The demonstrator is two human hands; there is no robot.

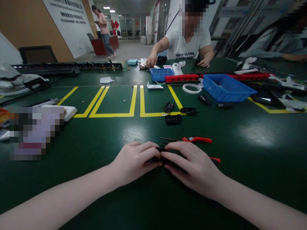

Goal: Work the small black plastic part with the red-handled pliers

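Between my two hands, low over the green table [105, 201], is a small black part [161, 149], mostly covered by fingers. My left hand [137, 158] closes on its left side with the fingertips. From the right, my right hand [189, 163] has its fingers round the same part. Pliers with red handles [199, 139] lie just beyond my right hand, partly hidden by it. Farther up the table are several black parts, among them a bundle [173, 119] and another piece [189, 110].
Blue bins [227, 94] [159, 76] and a white ring [192, 88] stand beyond the black parts. Yellow tape [112, 115] marks the table. A white device [70, 112] is at left. A person in a white shirt [187, 44] reaches onto the far side.
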